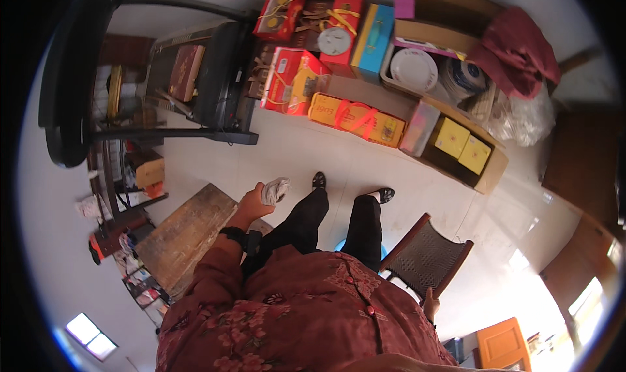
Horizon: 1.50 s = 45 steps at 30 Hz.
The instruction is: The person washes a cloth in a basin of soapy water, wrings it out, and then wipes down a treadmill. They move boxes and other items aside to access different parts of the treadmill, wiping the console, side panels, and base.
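Observation:
My left hand (253,203) is closed around a crumpled pale grey cloth (276,191), held up over the floor beside my left leg. Below that forearm stands a low, worn wooden table (183,237). At my right side, my right hand (430,307) grips the lower end of a wooden post on a chair (425,254) with a brown woven panel. Most of that hand is hidden behind my shirt. Part of a round blue object (341,245) shows between and beside my legs; I cannot tell what it is.
Gift boxes, among them a yellow one with a red ribbon (359,119), line the wall ahead. Beside them lie an open carton (491,174) with yellow boxes, a white plate (413,70) and a maroon cloth (521,51). A treadmill (220,73) stands ahead on the left.

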Available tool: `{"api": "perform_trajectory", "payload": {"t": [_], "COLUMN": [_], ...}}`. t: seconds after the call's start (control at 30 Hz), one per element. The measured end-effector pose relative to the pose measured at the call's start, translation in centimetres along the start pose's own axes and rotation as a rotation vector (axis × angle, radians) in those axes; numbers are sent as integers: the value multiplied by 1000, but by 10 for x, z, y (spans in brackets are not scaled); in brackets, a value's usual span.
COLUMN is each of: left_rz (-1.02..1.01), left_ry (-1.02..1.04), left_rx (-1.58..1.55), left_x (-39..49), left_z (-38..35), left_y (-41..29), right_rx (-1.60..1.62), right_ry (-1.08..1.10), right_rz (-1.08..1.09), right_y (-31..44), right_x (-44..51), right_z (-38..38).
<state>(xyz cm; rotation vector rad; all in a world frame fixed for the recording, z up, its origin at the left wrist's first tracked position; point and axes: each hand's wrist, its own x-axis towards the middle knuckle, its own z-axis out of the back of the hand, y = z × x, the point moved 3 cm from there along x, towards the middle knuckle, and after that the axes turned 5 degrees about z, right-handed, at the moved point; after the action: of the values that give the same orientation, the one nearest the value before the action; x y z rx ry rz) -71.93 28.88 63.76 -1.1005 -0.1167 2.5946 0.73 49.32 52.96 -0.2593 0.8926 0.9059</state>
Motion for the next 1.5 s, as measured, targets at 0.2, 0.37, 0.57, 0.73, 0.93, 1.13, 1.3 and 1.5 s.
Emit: {"api": "perform_trajectory", "payload": {"t": [0.2, 0.37, 0.57, 0.73, 0.93, 1.13, 1.3, 1.5], "left_rz": [82, 131, 191, 297, 342, 469, 452, 371], "left_ry": [-40, -44, -117, -296, -468, -366, -362, -392], "left_rx": [-83, -152, -153, -245, -426, -479, -478, -415], "left_x": [-10, -12, -20, -20, -42, -73, -67, -33], "left_z": [22, 49, 92, 136, 139, 116, 135, 170], "left_y": [101, 242, 408, 468, 467, 467, 467, 491], "right_rx": [-695, -903, -1328, -1498, -1507, -1497, -1682, -1484], "right_ry": [-38, 54, 67, 184, 318, 220, 233, 184], "right_rz": [200, 255, 323, 558, 534, 761, 943, 707], "right_y": [62, 101, 176, 230, 276, 311, 304, 312], "right_x": [-63, -131, -207, -232, -216, -168, -157, -206], "right_z": [-9, -47, -122, -190, -252, -288, -307, -305]}}
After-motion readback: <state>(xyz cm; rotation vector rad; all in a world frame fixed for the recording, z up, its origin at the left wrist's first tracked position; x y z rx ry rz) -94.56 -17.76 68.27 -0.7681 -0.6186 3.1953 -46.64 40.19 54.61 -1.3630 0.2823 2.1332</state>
